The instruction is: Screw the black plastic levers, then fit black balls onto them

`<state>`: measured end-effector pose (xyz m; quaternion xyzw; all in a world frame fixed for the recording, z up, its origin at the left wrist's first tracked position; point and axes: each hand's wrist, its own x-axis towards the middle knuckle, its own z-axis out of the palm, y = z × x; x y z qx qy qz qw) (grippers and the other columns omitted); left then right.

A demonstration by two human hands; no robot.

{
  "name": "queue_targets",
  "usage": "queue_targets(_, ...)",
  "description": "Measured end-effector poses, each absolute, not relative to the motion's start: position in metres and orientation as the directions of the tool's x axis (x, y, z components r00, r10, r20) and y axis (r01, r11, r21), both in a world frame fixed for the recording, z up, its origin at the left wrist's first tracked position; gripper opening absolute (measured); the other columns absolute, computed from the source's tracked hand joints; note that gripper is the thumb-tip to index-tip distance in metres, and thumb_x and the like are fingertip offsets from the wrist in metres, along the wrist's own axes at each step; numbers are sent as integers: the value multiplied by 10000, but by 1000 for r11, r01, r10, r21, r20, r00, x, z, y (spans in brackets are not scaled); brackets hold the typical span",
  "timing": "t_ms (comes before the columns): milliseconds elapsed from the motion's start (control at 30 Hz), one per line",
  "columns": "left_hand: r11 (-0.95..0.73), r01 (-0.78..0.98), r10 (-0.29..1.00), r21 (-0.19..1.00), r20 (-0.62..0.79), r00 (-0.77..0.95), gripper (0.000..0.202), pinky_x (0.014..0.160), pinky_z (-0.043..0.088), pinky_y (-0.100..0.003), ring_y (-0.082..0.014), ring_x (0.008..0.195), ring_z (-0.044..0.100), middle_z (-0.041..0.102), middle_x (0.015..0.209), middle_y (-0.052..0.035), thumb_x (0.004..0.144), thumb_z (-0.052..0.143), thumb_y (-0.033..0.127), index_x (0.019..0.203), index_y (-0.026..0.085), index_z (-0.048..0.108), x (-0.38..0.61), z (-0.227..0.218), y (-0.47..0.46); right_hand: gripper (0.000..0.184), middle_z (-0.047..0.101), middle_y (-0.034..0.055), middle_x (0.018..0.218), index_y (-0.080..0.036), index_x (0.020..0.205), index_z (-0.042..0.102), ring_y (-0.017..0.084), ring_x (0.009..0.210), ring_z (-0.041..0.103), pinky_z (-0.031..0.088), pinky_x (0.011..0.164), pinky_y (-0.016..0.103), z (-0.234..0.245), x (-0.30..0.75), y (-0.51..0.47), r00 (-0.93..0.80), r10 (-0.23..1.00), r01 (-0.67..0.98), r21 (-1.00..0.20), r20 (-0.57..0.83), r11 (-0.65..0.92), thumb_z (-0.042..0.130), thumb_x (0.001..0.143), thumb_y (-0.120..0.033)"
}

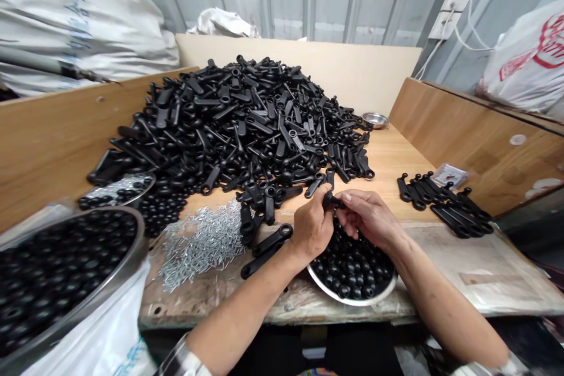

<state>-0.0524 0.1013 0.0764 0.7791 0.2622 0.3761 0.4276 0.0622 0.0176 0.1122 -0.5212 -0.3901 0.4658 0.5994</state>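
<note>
My left hand (314, 224) is closed around a black crank handle (331, 201), its end sticking out between thumb and fingers. My right hand (372, 217) pinches the same piece from the other side; whether a small part sits between those fingertips is hidden. Just below both hands, a metal bowl (352, 302) holds black ball knobs (352, 267). Two loose black crank handles (268, 247) lie left of my left wrist. Beyond them spreads a heap of short silver pins (205, 241).
A large pile of black crank handles (247, 117) fills the back of the bench. At left stands a big basin (140, 229) of black balls. Several handles with ball knobs (423, 188) lie in rows at right, beside a small clear box (449, 176). A small steel dish (375, 120) sits behind.
</note>
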Motion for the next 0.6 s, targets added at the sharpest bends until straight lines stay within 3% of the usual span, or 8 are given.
queue_targets(100,-356,13,774,935,287,564,286,834,400,-275,-191,890,572,645,930,-15,841,489,298,1099,238,595,-54,83,106,344,609,4,648,-165,983,615,99,486,550,423,411,187,114,65,13,364,923,123,-989,127,87,569,816,-462)
queue_targets(200,-238,-133,795,962,272,542,258,911,392,-273,-178,974,555,630,1055,-3,852,480,321,1049,228,618,-55,91,112,307,619,5,698,-174,979,628,114,585,568,457,522,216,114,65,12,410,861,419,-901,300,114,616,790,-416)
queue_targets(333,-191,-197,792,962,269,548,333,1056,314,-298,-189,1148,494,608,1134,-35,862,468,419,1056,195,621,-52,92,109,273,674,40,920,-189,1030,624,175,823,619,484,758,283,107,53,15,226,826,817,-562,517,129,634,778,-293)
queue_targets(433,-244,-180,778,953,303,550,446,1116,250,-307,-193,1260,412,544,1260,-52,866,434,496,1148,186,588,-50,84,101,231,675,71,976,-160,997,614,195,892,614,474,812,299,100,43,19,118,783,944,-314,611,103,554,775,-168)
queue_targets(600,-258,-170,721,951,306,621,527,1131,241,-334,-205,1308,362,451,1373,-41,861,425,530,1270,207,504,-52,72,101,179,678,47,844,-170,926,603,174,771,616,461,703,273,102,47,20,105,801,983,-182,589,6,466,816,-207)
